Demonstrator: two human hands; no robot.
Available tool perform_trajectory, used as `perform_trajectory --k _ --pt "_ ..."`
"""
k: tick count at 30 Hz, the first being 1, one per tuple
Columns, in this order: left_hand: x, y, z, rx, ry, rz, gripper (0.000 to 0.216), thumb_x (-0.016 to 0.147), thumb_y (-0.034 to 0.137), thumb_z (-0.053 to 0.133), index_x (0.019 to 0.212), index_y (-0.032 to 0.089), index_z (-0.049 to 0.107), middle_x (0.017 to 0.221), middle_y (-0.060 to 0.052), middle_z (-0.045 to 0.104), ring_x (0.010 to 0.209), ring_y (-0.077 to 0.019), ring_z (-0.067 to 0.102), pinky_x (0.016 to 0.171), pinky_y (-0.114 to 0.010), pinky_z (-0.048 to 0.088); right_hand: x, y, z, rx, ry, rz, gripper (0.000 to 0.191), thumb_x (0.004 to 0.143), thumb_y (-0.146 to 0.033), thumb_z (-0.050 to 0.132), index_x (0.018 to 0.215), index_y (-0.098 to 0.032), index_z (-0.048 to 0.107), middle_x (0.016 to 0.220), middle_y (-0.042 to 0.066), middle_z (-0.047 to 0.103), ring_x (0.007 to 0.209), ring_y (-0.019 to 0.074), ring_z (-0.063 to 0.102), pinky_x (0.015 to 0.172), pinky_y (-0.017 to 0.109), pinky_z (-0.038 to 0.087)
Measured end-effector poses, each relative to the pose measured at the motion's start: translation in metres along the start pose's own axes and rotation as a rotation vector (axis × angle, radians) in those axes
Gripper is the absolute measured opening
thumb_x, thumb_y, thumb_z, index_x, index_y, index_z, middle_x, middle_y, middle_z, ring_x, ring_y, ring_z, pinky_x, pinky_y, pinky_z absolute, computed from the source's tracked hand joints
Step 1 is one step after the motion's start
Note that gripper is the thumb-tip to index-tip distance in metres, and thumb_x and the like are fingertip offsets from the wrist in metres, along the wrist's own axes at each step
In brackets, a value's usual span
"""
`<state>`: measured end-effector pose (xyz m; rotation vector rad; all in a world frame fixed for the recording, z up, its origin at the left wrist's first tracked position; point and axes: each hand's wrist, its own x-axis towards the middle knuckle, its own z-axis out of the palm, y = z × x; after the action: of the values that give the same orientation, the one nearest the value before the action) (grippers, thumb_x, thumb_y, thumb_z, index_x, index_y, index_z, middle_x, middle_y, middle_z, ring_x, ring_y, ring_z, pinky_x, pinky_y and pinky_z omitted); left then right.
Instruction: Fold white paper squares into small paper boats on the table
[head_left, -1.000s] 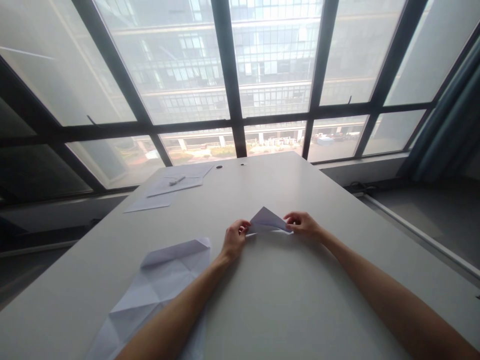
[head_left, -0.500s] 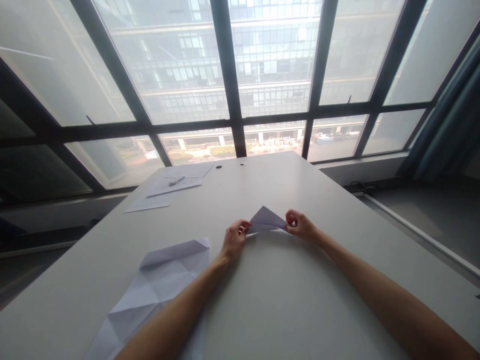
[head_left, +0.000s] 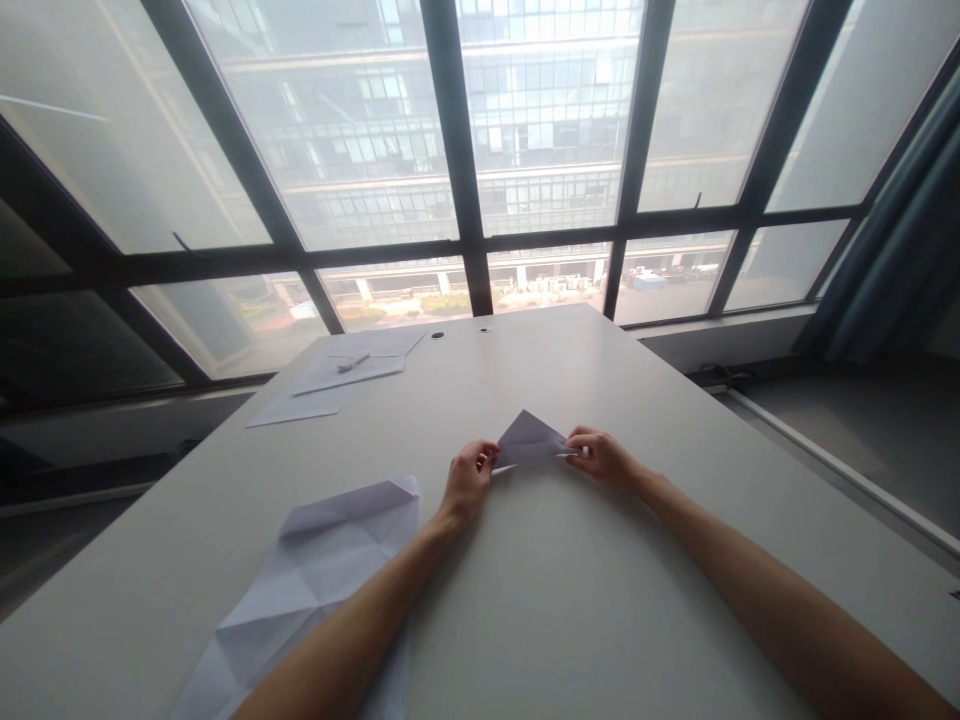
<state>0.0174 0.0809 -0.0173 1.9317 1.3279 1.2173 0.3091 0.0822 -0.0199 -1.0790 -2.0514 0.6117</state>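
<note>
A small folded piece of white paper [head_left: 529, 436], peaked like a triangle at its far side, is held between my two hands over the white table [head_left: 570, 600]. My left hand [head_left: 469, 478] pinches its left corner with curled fingers. At the opposite corner, the fingers of my right hand [head_left: 598, 455] close on the edge, where a thin flap of paper shows between them. The lower edge of the folded paper stands slightly apart from the tabletop. Under and beside my left forearm lies a larger creased sheet of paper [head_left: 322, 560], partly covered by the arm.
Several flat white sheets [head_left: 315, 403] lie at the table's far left, with a small pale object [head_left: 353, 362], perhaps a pen, on top. Two round holes pierce the far tabletop. Large dark-framed windows rise behind, and a blue curtain [head_left: 885, 240] hangs at right.
My right hand has shifted slightly left, and its fingers have straightened around the paper's right corner. The paper's right side has changed shape a little. My left hand stays nearly still.
</note>
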Motion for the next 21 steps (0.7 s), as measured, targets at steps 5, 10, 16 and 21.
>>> perform_trajectory --k 5,10,16,21 --pt "0.0 0.001 0.0 0.022 -0.001 0.015 0.018 0.085 0.028 0.058 0.092 0.018 0.071 0.088 -0.006 0.072 0.074 -0.0185 0.065 0.07 -0.029 0.052 0.002 0.009 0.008 0.13 0.148 0.098 0.027 0.088 -0.04 0.058 0.105 -0.02 0.065 0.066 -0.003 0.056 0.059 0.0138 0.048 0.058 0.026 0.039" --pt "0.001 0.004 0.0 -0.014 -0.015 0.005 0.017 0.083 0.028 0.059 0.091 0.018 0.071 0.086 -0.006 0.072 0.072 -0.0185 0.064 0.067 -0.028 0.051 0.004 0.015 0.006 0.353 0.221 0.176 0.038 0.08 -0.046 0.067 0.107 -0.022 0.053 0.061 -0.007 0.054 0.057 0.0139 0.05 0.055 0.025 0.038" --pt "0.001 0.005 0.0 -0.046 -0.015 -0.026 0.019 0.084 0.032 0.059 0.091 0.018 0.072 0.084 -0.005 0.072 0.074 -0.019 0.064 0.067 -0.029 0.051 0.005 0.011 0.002 0.403 0.315 0.196 0.039 0.077 -0.053 0.07 0.093 -0.018 0.064 0.07 0.001 0.064 0.062 0.0164 0.058 0.058 0.029 0.047" --pt "0.0 0.007 -0.002 -0.047 -0.002 0.034 0.02 0.088 0.035 0.059 0.092 0.019 0.07 0.088 -0.005 0.073 0.077 -0.0181 0.064 0.069 -0.028 0.05 0.007 0.004 0.003 0.442 0.431 0.157 0.038 0.075 -0.051 0.073 0.095 -0.02 0.064 0.082 0.004 0.067 0.065 0.0174 0.063 0.061 0.033 0.054"
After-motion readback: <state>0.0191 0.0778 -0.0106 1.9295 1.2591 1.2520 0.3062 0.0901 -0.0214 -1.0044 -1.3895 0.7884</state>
